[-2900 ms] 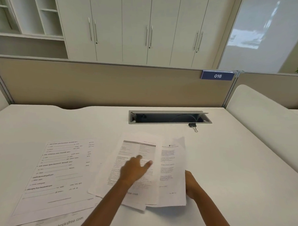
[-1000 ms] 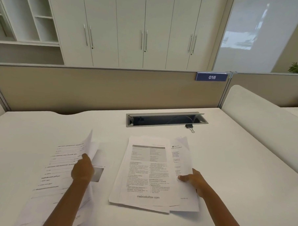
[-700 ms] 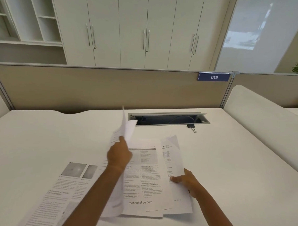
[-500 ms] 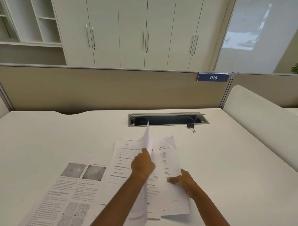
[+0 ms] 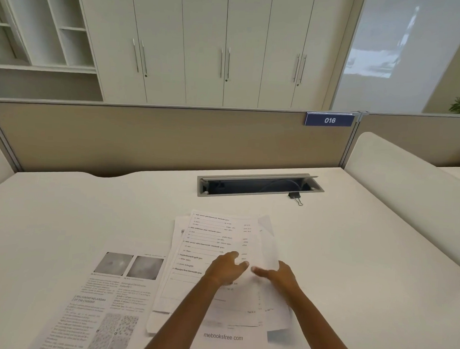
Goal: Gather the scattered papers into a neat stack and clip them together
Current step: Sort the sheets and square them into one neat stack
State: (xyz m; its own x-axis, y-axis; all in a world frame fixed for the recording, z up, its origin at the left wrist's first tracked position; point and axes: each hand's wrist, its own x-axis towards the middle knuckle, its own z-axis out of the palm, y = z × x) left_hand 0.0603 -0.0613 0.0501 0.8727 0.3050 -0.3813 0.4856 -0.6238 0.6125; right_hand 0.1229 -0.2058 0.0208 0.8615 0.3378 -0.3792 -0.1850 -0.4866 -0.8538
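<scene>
Head-cam view down onto a white office desk (image 5: 63,220) w/ a beige partition panel (image 5: 172,140) behind it. Your left hand (image 5: 226,269) rests palm-down on the top sheet of a loose, fanned pile of white printed papers (image 5: 215,234) lying mid-desk, right in front of you. Its fingers are loosely bent and grip nothing, only pressing. Your right hand (image 5: 279,276) sits at the pile's right edge, fingers stretched toward the left hand & nearly meeting it. A sheet edge curls up beside it, but blur hides the thumb, so can't tell whether it pinches that sheet or just lies on it. The pile isn't squared: corners poke out at top, right & bottom. One more sheet, a white printed page w/ two grey photos (image 5: 118,288), lies flat to the left, meeting the pile's left side; can't tell if it's tucked under. A small black binder clip (image 5: 295,197) sits well beyond the pile, just beside the front rim of a grey cable slot (image 5: 257,184). Handling, by judgement: the sheets are light, thin & floppy, prob. slide easily over each other and the smooth desk, and crease if grabbed mid-page. Best hold is both long edges, palms facing, then tap square. The clip likely needs a firm squeeze on its wire handles.
</scene>
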